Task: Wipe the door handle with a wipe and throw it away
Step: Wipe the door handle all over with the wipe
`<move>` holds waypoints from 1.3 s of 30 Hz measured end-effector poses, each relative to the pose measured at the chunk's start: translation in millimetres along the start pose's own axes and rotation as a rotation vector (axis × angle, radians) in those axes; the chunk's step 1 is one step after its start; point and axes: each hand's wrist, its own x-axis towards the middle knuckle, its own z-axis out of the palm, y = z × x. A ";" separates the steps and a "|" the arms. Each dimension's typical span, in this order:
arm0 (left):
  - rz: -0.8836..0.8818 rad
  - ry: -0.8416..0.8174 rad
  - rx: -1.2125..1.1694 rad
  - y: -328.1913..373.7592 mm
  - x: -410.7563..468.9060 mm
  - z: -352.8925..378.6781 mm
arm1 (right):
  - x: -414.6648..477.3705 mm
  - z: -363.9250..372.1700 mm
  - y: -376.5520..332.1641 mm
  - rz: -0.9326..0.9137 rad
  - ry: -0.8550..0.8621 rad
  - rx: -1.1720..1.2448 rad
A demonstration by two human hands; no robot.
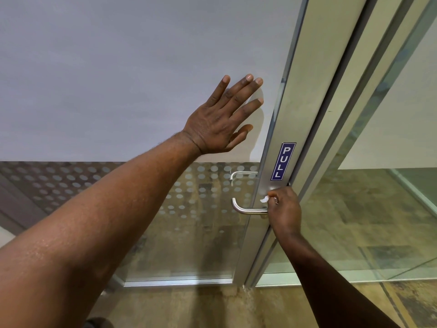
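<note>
A brushed-steel lever door handle (246, 209) juts from the aluminium stile of a glass door. My right hand (283, 211) is closed around a small white wipe (264, 199), pressed where the handle meets the stile; most of the wipe is hidden in my fingers. My left hand (222, 119) lies flat with fingers spread on the frosted upper part of the door glass (118, 79), above and left of the handle.
A blue PULL sticker (283, 161) sits on the stile just above the handle. A second handle (241, 175) shows through the glass on the far side. A fixed glass panel (378, 185) and frame stand to the right. Brown patterned floor (212, 308) lies below.
</note>
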 end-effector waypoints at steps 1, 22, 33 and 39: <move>0.000 0.003 0.001 -0.3 0.0 0.4 | 1.5 -0.8 1.3 -0.061 -0.035 -0.054; 0.010 0.006 0.012 0.5 -0.2 -0.9 | 2.3 24.4 -3.6 1.127 0.327 1.420; 0.022 -0.006 0.028 0.4 -1.1 -0.4 | -5.1 17.9 -0.7 1.181 0.165 1.530; 0.017 0.002 0.024 0.5 -0.4 -2.2 | -14.2 8.3 14.6 0.992 -0.003 1.247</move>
